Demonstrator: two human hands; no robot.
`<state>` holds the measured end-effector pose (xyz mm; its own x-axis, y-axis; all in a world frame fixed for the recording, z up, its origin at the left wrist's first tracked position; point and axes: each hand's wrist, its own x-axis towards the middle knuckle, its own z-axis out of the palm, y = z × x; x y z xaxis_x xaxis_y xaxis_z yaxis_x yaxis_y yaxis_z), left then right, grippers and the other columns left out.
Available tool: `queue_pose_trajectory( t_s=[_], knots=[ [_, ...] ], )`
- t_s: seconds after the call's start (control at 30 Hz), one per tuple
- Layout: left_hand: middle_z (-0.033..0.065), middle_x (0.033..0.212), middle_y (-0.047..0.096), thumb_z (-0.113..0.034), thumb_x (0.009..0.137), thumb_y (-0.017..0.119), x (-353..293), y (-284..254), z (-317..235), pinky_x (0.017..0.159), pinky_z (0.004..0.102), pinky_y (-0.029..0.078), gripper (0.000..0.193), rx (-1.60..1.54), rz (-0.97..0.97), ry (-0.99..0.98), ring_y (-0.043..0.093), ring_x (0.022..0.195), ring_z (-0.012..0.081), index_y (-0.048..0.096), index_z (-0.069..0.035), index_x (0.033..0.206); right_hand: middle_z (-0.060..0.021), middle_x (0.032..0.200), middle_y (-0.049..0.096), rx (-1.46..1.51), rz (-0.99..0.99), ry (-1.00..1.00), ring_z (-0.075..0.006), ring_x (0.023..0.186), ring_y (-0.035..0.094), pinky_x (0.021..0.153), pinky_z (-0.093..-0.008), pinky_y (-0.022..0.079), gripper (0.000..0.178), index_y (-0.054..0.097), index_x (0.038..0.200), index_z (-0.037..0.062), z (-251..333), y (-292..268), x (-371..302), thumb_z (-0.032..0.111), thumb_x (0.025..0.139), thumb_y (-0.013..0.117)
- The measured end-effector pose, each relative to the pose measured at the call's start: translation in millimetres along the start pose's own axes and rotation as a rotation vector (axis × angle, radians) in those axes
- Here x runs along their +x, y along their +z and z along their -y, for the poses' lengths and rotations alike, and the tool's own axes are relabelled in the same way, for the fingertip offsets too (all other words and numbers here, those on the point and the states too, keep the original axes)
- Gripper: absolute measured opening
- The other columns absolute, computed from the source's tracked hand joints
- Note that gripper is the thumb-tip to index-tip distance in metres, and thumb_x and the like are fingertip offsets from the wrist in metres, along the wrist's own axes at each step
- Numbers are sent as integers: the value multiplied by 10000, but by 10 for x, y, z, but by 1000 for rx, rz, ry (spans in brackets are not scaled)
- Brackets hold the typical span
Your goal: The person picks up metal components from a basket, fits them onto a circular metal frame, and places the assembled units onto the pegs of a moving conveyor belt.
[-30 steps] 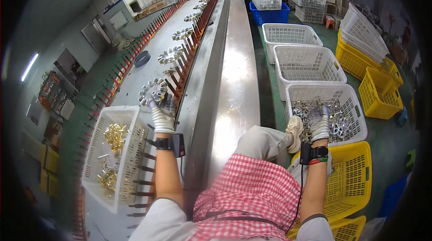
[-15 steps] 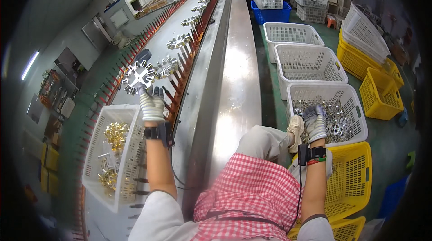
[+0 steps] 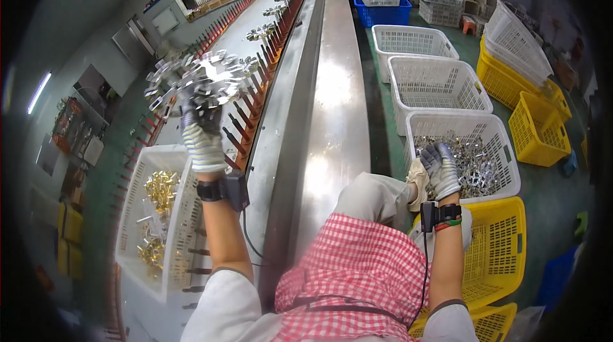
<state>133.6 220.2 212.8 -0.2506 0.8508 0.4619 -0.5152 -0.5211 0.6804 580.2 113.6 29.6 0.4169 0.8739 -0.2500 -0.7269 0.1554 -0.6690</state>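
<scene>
Silver wheels [image 3: 220,74], upper left, sit just above the left hand [image 3: 203,128], its fingers pinching their edge; the right hand [image 3: 440,166] is farther, fingers curled, holding I can't tell what.

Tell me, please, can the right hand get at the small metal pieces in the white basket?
Probably yes: the right hand appears over the open white basket, close to the small metal pieces, and no lid seems in the way.

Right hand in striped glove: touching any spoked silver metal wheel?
No: the right hand is at a white plastic basket, away from the wheels at the left hand.
</scene>
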Motion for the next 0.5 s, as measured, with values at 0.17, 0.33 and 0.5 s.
queue_pose_trajectory(
  t_s=[0.17, 0.33, 0.5],
  knots=[
    [70, 1113, 499, -318, 786, 550, -624, 552, 393, 862, 297, 382, 475, 98, 286, -599, 484, 995, 165, 453, -32, 1153, -101, 943, 535, -160, 224, 172, -252, 859, 540, 737, -412, 460, 410, 503, 1008, 68, -167, 288, -224, 350, 737, 626],
    [52, 947, 584, -330, 812, 528, -1521, 811, 1001, 689, 241, 459, 413, 362, 691, -1011, 545, 803, 109, 523, -33, 1098, -104, 1033, 532, -171, 527, 297, -199, 897, 545, 815, -352, 447, 501, 467, 1120, 54, -297, 535, -556, 352, 746, 617],
    [87, 1041, 527, -356, 801, 540, -1764, 908, 1072, 759, 261, 437, 504, 356, 723, -1110, 501, 941, 131, 448, -14, 1160, -49, 901, 590, -411, 583, 380, -135, 792, 578, 679, -279, 493, 378, 528, 1049, 48, -126, 730, -712, 261, 750, 618]
  ],
)
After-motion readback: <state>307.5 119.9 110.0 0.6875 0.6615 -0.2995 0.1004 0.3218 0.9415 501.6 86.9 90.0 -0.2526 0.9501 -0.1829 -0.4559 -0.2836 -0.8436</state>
